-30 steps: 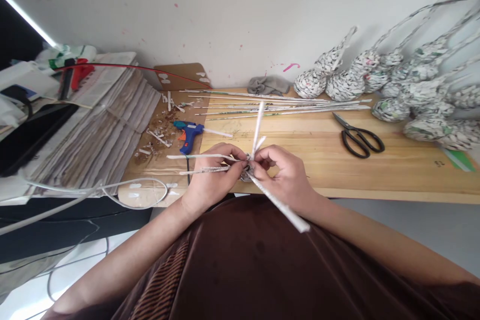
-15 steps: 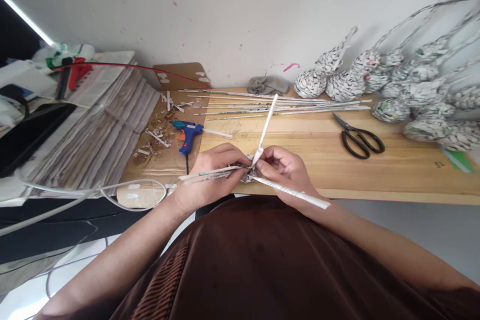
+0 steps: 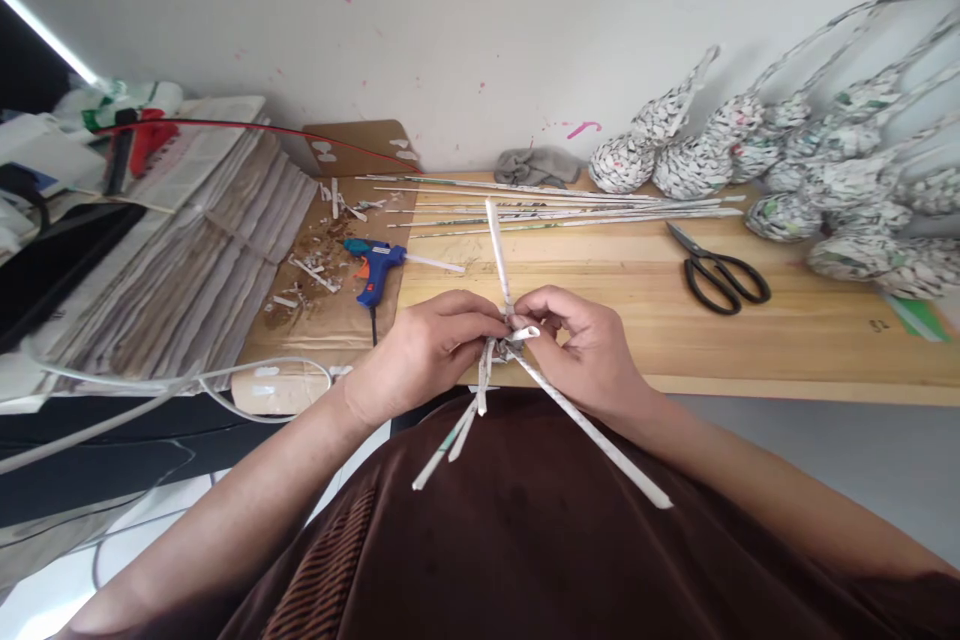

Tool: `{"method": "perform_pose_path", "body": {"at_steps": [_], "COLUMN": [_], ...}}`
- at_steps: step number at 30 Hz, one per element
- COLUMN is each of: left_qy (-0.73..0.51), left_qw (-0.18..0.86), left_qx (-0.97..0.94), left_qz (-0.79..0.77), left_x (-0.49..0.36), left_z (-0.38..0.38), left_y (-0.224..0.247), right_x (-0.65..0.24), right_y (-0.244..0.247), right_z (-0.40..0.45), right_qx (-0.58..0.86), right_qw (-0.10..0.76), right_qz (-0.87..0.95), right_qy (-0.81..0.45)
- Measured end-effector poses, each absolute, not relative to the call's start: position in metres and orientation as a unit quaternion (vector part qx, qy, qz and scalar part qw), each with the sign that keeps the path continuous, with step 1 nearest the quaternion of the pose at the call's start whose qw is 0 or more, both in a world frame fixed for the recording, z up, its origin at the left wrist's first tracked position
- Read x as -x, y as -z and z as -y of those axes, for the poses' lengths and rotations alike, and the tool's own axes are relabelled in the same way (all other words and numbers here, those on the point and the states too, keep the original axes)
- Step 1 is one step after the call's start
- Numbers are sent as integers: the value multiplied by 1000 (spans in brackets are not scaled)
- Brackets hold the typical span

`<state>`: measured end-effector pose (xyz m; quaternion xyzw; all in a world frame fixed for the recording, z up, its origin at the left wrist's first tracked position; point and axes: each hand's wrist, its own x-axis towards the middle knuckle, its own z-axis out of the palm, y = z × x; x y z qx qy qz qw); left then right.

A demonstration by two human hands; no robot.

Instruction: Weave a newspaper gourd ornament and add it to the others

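The hands mostly hid the small woven paper piece [image 3: 500, 355] between them, above the table's [image 3: 607, 265] near edge. The left hand's [image 3: 431, 350] grip was clamped on it; the right hand's [image 3: 589, 345] was pinched on its paper strips [image 3: 600, 435]. Bulbous woven shapes [image 3: 694, 168] crowded far right, some cut off. Scissors [image 3: 701, 255] lay right, a glue gun [image 3: 382, 265] left, before a spotted white wall [image 3: 450, 40].

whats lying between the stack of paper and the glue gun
In the head view, white paper scraps and brown bits lie on the cardboard between the paper stack and glue gun.
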<state>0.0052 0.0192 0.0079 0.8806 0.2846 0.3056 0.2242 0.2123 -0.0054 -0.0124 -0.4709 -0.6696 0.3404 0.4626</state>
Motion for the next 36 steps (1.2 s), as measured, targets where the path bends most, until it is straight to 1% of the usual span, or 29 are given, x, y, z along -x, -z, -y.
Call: {"method": "perform_pose_path", "body": {"at_steps": [4, 10, 15, 19, 24, 27, 29, 32, 36], "left_qy": [-336, -364, -377, -390, -410, -422, -424, -428, -440], "left_qw": [222, 196, 193, 228, 261, 253, 244, 250, 299], "left_qx": [-862, -846, -832, -810, -779, -772, -769, -768, -753], "left_qz": [-307, -337, -359, -373, -396, -403, -411, -407, -388], "left_x": [-8, -13, -19, -21, -18, -18, -19, -19, -19], "left_z": [-16, -5, 7, 11, 13, 14, 14, 13, 12], "left_y": [-1, -2, -5, 0, 9, 13, 15, 16, 17], "right_x": [-216, -213, -213, -215, -222, -227, -229, -232, -235], "right_y": [5, -6, -13, -8, -5, -6, -4, 2, 10], "right_z": [5, 0, 3, 4, 6, 10, 11, 12, 11], "right_qx": [494, 503, 484, 469, 437, 414, 412, 405, 379], "right_qw": [441, 412, 390, 376, 370, 362, 362, 389, 399], "right_qz": [678, 624, 647, 661, 702, 723, 741, 758, 772], "right_qy": [-319, -433, -442, -450, -424, -417, -388, -333, -318]}}
